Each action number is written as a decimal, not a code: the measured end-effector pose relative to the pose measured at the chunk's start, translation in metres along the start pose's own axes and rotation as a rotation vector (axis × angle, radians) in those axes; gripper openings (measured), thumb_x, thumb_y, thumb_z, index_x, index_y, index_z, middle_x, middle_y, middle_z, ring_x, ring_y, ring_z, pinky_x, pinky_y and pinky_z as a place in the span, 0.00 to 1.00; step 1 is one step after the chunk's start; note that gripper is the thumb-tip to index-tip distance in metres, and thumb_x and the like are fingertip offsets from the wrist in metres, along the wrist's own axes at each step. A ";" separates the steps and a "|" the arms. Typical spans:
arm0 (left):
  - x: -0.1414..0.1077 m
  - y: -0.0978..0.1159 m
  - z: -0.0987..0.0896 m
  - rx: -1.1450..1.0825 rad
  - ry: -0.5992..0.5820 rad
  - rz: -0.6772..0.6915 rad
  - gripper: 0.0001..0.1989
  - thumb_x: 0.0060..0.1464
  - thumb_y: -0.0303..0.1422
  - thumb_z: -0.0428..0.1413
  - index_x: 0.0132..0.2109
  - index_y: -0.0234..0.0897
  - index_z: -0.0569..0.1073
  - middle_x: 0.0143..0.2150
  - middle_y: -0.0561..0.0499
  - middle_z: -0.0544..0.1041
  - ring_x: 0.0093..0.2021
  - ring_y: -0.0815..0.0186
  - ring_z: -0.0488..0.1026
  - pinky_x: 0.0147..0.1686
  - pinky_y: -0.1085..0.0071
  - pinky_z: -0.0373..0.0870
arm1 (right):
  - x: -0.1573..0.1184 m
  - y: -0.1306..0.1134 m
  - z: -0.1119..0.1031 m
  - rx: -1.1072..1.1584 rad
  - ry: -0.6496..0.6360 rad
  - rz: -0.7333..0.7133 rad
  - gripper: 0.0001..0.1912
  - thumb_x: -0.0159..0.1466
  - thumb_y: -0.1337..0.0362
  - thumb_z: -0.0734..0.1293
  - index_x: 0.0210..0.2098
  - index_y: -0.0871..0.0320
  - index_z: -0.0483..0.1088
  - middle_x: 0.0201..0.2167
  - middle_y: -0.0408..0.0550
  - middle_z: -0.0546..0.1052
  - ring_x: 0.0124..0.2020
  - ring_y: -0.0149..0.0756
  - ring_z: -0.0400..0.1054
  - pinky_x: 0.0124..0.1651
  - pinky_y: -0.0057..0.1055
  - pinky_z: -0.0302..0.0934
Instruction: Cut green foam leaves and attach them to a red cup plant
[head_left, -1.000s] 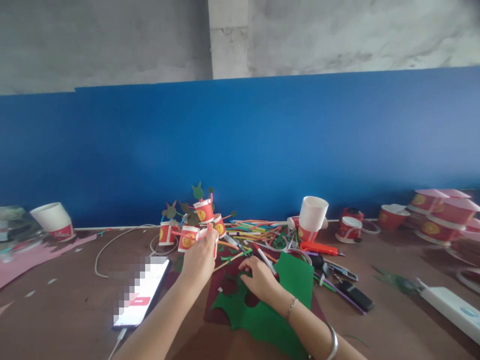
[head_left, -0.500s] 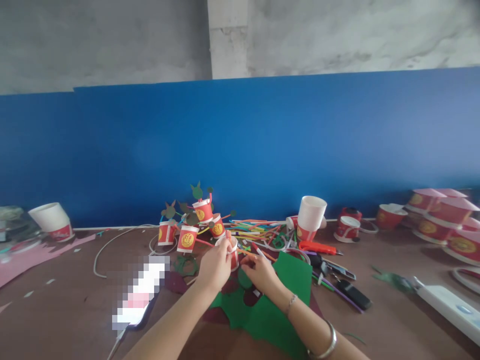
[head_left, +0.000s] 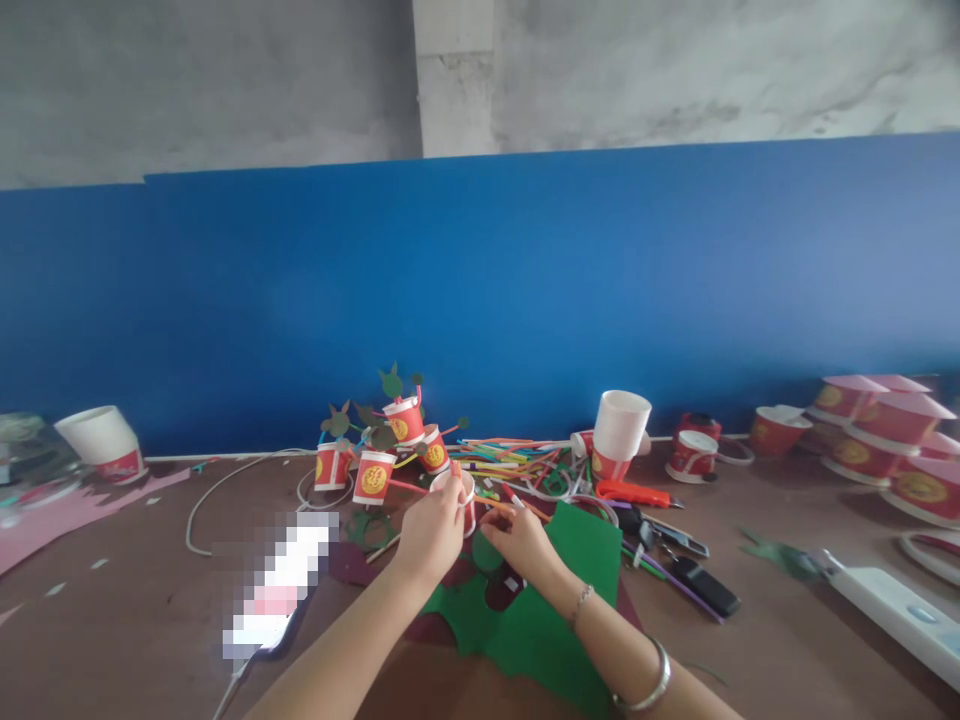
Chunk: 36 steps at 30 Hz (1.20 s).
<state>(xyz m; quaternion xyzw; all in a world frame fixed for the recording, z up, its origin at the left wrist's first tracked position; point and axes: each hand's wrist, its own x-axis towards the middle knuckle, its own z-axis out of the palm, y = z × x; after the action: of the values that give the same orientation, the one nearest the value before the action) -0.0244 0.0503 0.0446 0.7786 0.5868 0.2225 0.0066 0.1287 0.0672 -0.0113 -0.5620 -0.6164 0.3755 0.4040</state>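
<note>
Paper cup (head_left: 469, 508), one, in left hand (head_left: 433, 530)

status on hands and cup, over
Left hand on red-and-white cup. Right hand at orange straw, grip unclear. Green sheet below right wrist.

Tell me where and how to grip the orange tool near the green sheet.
Take the orange tool by its broad body, probably from above on the near side: it lies flat, a white cup stands behind it, and its narrow tip points right.
</note>
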 end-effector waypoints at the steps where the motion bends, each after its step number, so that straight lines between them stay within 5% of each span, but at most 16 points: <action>1: -0.001 0.000 0.002 0.001 -0.001 -0.002 0.06 0.57 0.27 0.46 0.39 0.39 0.66 0.30 0.50 0.75 0.32 0.63 0.76 0.27 0.74 0.60 | 0.000 -0.001 0.000 0.061 -0.023 0.042 0.03 0.50 0.68 0.66 0.22 0.58 0.73 0.21 0.42 0.74 0.24 0.31 0.65 0.26 0.25 0.56; 10: 0.001 -0.001 0.015 0.062 0.033 0.051 0.08 0.59 0.28 0.44 0.39 0.38 0.67 0.26 0.49 0.75 0.29 0.61 0.75 0.26 0.73 0.61 | -0.014 -0.020 -0.003 0.230 -0.323 0.365 0.04 0.49 0.67 0.66 0.25 0.60 0.72 0.10 0.35 0.62 0.08 0.21 0.50 0.11 0.20 0.41; 15: 0.001 0.003 0.016 -0.008 0.080 0.060 0.07 0.59 0.30 0.44 0.38 0.38 0.67 0.30 0.49 0.74 0.29 0.65 0.74 0.26 0.75 0.61 | -0.017 -0.027 -0.007 0.220 -0.385 0.255 0.06 0.48 0.70 0.65 0.26 0.59 0.72 0.15 0.35 0.66 0.10 0.20 0.54 0.12 0.19 0.44; 18: -0.004 0.006 0.013 -0.202 0.222 0.092 0.05 0.58 0.32 0.45 0.38 0.39 0.64 0.37 0.48 0.72 0.34 0.65 0.73 0.30 0.73 0.64 | -0.015 -0.033 -0.017 0.178 -0.384 0.110 0.06 0.48 0.71 0.64 0.25 0.59 0.73 0.14 0.36 0.67 0.12 0.21 0.54 0.15 0.19 0.46; 21: -0.010 0.014 0.013 -0.523 0.315 0.070 0.06 0.59 0.35 0.45 0.40 0.38 0.62 0.36 0.49 0.71 0.35 0.64 0.72 0.35 0.71 0.66 | -0.015 -0.047 -0.032 0.112 -0.338 -0.111 0.07 0.48 0.73 0.64 0.24 0.60 0.73 0.20 0.40 0.73 0.21 0.26 0.63 0.24 0.21 0.55; 23: -0.014 0.023 0.016 -0.711 0.253 0.039 0.08 0.60 0.36 0.44 0.43 0.37 0.63 0.35 0.49 0.72 0.33 0.66 0.72 0.34 0.71 0.66 | -0.017 -0.058 -0.042 0.069 -0.237 -0.170 0.08 0.49 0.72 0.64 0.27 0.60 0.73 0.23 0.42 0.75 0.24 0.28 0.65 0.28 0.23 0.59; 29: -0.018 0.043 0.042 -1.033 0.076 0.024 0.12 0.58 0.37 0.48 0.44 0.35 0.67 0.34 0.49 0.74 0.34 0.66 0.70 0.32 0.72 0.65 | -0.017 -0.063 -0.070 -0.042 -0.182 -0.172 0.07 0.51 0.71 0.62 0.29 0.58 0.70 0.19 0.40 0.71 0.15 0.26 0.61 0.19 0.22 0.54; 31: -0.019 0.043 0.052 -1.074 0.036 -0.027 0.11 0.57 0.37 0.48 0.39 0.34 0.68 0.27 0.52 0.72 0.26 0.69 0.68 0.26 0.74 0.63 | -0.012 -0.057 -0.080 -0.110 -0.181 -0.170 0.06 0.54 0.68 0.61 0.29 0.58 0.71 0.18 0.41 0.71 0.16 0.28 0.63 0.20 0.23 0.53; 34: -0.022 0.038 0.062 -1.044 0.010 -0.093 0.10 0.57 0.38 0.47 0.36 0.35 0.66 0.19 0.58 0.63 0.18 0.71 0.61 0.20 0.75 0.57 | -0.006 -0.048 -0.096 -0.492 0.050 -0.169 0.09 0.57 0.68 0.60 0.23 0.58 0.70 0.20 0.45 0.73 0.24 0.33 0.66 0.26 0.26 0.54; 36: -0.025 0.035 0.066 -1.001 0.016 -0.072 0.11 0.58 0.39 0.47 0.36 0.36 0.65 0.18 0.59 0.62 0.18 0.71 0.62 0.21 0.75 0.57 | -0.006 -0.044 -0.105 -0.825 0.064 -0.012 0.10 0.57 0.70 0.59 0.25 0.59 0.71 0.26 0.51 0.76 0.30 0.38 0.68 0.30 0.29 0.54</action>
<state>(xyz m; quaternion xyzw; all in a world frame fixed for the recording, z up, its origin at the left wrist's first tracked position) 0.0261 0.0326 -0.0142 0.6575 0.4346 0.4824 0.3823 0.2090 0.0588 0.0696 -0.6847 -0.7056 0.0766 0.1661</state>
